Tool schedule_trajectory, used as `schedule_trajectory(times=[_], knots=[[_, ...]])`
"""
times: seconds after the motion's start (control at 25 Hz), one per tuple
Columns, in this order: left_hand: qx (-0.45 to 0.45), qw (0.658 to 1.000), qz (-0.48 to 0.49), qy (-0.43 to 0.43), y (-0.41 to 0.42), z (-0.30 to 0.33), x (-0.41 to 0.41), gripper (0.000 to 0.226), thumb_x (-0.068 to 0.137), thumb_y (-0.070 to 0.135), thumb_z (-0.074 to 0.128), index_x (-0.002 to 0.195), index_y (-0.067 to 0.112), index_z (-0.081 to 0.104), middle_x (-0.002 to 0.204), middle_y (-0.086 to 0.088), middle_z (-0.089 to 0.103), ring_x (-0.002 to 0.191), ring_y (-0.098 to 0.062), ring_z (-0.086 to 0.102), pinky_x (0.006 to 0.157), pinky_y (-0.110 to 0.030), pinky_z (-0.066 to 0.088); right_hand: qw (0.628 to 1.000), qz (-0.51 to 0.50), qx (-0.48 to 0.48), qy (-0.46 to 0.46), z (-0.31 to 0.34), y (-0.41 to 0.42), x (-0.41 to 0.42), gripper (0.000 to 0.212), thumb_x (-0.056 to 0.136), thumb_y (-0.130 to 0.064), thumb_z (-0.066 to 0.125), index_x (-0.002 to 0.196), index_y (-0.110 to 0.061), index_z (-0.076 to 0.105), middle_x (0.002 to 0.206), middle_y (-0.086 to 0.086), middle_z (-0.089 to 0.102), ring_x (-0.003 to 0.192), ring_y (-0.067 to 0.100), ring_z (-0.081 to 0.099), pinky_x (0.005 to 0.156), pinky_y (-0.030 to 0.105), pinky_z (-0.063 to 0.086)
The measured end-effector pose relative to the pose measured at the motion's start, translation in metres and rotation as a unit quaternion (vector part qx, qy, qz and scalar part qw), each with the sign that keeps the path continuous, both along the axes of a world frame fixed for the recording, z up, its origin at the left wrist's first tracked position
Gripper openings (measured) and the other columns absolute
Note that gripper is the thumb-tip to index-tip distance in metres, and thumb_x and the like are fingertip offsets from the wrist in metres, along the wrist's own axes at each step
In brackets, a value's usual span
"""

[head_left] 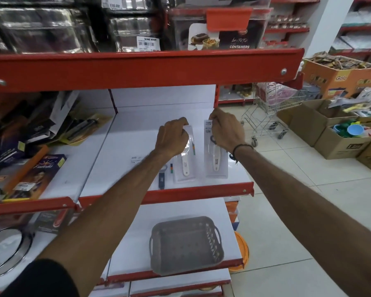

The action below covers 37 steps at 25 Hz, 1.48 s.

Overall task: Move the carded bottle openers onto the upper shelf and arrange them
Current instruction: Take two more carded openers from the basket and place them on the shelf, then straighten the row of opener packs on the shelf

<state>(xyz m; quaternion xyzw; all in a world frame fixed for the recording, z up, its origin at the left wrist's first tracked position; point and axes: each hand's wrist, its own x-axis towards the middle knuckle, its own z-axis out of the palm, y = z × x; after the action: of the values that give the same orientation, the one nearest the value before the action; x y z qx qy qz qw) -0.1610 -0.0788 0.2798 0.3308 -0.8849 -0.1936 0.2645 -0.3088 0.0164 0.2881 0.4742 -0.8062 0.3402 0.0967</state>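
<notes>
White card shows between pinched fingers: the right hand (226,130) grips the top edge of a carded opener (215,151), while the left hand (172,139) pinches the top of a second card (185,161) just beside it. Both packs lie flat on the white upper shelf (137,129), long axes running front to back, handles toward the red front lip and the held ends farthest from the person. A third, blue-handled opener (162,180) lies partly under the left forearm, nearer the lip and closest to the left hand. Squaring the row looks to turn on sliding each card sideways from its far end. Below, a grey basket (186,245) sits empty on the lower shelf.
</notes>
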Motion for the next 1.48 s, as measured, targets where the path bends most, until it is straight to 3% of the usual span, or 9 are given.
schedule_trajectory(times=[0.12, 0.28, 0.36, 0.44, 0.52, 0.68, 0.76, 0.96, 1.48], knots=[[0.08, 0.995, -0.02, -0.06, -0.011, -0.024, -0.011, 0.027, 0.091, 0.003, 0.041, 0.103, 0.007, 0.065, 0.108, -0.018, 0.073, 0.096, -0.036, 0.068, 0.088, -0.048, 0.057, 0.998, 0.009, 0.066, -0.022, -0.03, -0.013, -0.011, 0.026, 0.09, -0.014, 0.034, 0.094, -0.014, 0.06, 0.084, 0.007, 0.07, 0.072, 0.031, 0.062, 0.057, 0.035, 0.048], [0.057, 0.99, -0.042, -0.125, -0.017, -0.048, -0.011, 0.034, 0.092, 0.009, 0.04, 0.11, 0.01, 0.069, 0.113, -0.013, 0.071, 0.105, -0.032, 0.064, 0.1, -0.049, 0.048, 0.992, 0.03, 0.117, -0.034, -0.065, -0.019, -0.013, 0.026, 0.09, -0.016, 0.039, 0.09, -0.013, 0.065, 0.084, 0.005, 0.073, 0.074, 0.03, 0.062, 0.057, 0.031, 0.038], [0.027, 0.987, -0.047, -0.152, -0.027, -0.051, -0.004, 0.037, 0.096, 0.014, 0.044, 0.125, 0.011, 0.067, 0.133, -0.011, 0.061, 0.123, -0.031, 0.055, 0.108, -0.047, 0.042, 0.991, 0.021, 0.128, 0.014, -0.07, -0.019, -0.011, 0.03, 0.089, -0.019, 0.045, 0.101, -0.014, 0.071, 0.094, 0.005, 0.076, 0.089, 0.032, 0.066, 0.07, 0.035, 0.045], [0.041, 0.984, -0.045, -0.165, -0.041, -0.042, 0.017, 0.042, 0.099, 0.016, 0.046, 0.139, 0.012, 0.056, 0.148, -0.01, 0.049, 0.137, -0.028, 0.045, 0.116, -0.043, 0.036, 0.989, 0.022, 0.141, 0.05, -0.067, -0.02, -0.005, 0.037, 0.091, -0.029, 0.05, 0.123, -0.02, 0.066, 0.119, 0.003, 0.071, 0.111, 0.028, 0.062, 0.089, 0.04, 0.045], [0.08, 0.976, -0.048, -0.195, -0.058, -0.025, 0.045, 0.045, 0.098, 0.018, 0.051, 0.142, 0.014, 0.051, 0.152, -0.01, 0.044, 0.14, -0.026, 0.041, 0.118, -0.039, 0.034, 0.983, 0.071, 0.169, 0.02, -0.059, -0.025, 0.004, 0.045, 0.092, -0.042, 0.055, 0.134, -0.025, 0.058, 0.137, -0.003, 0.061, 0.125, 0.022, 0.054, 0.1, 0.04, 0.043], [0.126, 0.9, -0.054, -0.414, -0.074, 0.004, 0.104, 0.075, 0.09, 0.029, 0.069, 0.153, 0.017, 0.031, 0.16, -0.006, 0.032, 0.143, -0.025, 0.037, 0.116, -0.031, 0.033, 0.922, 0.237, 0.285, -0.11, -0.043, -0.042, 0.047, 0.073, 0.079, -0.054, 0.072, 0.143, -0.03, 0.047, 0.155, -0.008, 0.038, 0.142, 0.016, 0.035, 0.117, 0.036, 0.028], [0.13, 0.867, -0.052, -0.478, -0.066, 0.005, 0.119, 0.089, 0.086, 0.034, 0.074, 0.156, 0.015, 0.022, 0.163, -0.004, 0.025, 0.147, -0.024, 0.032, 0.119, -0.03, 0.03, 0.892, 0.269, 0.349, -0.099, -0.044, -0.049, 0.067, 0.087, 0.071, -0.057, 0.078, 0.146, -0.029, 0.043, 0.157, -0.005, 0.034, 0.143, 0.018, 0.032, 0.116, 0.035, 0.024], [0.124, 0.888, -0.054, -0.439, -0.053, -0.009, 0.135, 0.081, 0.081, 0.028, 0.08, 0.148, 0.011, 0.039, 0.154, -0.008, 0.042, 0.136, -0.029, 0.045, 0.113, -0.041, 0.041, 0.873, 0.269, 0.405, -0.045, -0.05, -0.054, 0.086, 0.091, 0.068, -0.054, 0.082, 0.146, -0.026, 0.043, 0.157, -0.001, 0.034, 0.142, 0.022, 0.033, 0.113, 0.033, 0.026], [0.098, 0.878, -0.065, -0.464, -0.062, -0.019, 0.131, 0.087, 0.079, 0.034, 0.081, 0.15, 0.015, 0.035, 0.155, -0.005, 0.04, 0.136, -0.028, 0.044, 0.113, -0.041, 0.041, 0.866, 0.276, 0.412, -0.067, -0.05, -0.059, 0.093, 0.089, 0.069, -0.051, 0.082, 0.146, -0.027, 0.044, 0.157, -0.005, 0.034, 0.144, 0.02, 0.031, 0.114, 0.034, 0.024]])
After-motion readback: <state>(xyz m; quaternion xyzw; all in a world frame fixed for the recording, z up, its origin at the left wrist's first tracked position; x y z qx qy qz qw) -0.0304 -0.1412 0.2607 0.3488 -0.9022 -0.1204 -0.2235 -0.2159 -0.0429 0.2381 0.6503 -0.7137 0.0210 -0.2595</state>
